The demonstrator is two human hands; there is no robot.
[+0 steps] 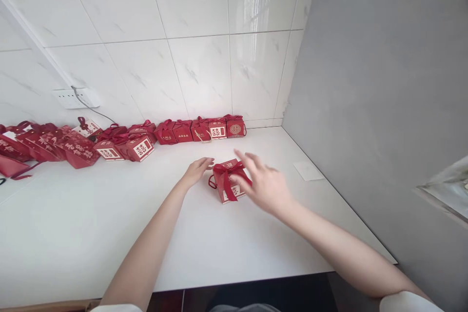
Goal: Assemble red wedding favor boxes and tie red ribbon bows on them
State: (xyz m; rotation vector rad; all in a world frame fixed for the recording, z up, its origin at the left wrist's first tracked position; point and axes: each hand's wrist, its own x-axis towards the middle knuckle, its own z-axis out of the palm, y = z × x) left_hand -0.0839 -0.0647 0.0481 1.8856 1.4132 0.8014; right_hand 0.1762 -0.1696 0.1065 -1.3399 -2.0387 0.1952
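Observation:
A small red gift box [227, 186] with a red ribbon bow sits on the white counter [91, 234] in front of me. My left hand [198, 170] lies just left of the box, fingers stretched out flat toward it, holding nothing. My right hand [260, 181] hovers at the box's right side, fingers spread and partly blurred by motion, covering the box's right edge. Whether either hand touches the box is unclear.
A row of finished red gift boxes [199, 130] lines the tiled back wall, running left into a pile of flat red boxes [54, 146]. A wall socket with a cable [75, 97] sits above them. A white square card [307, 170] lies near the grey right wall.

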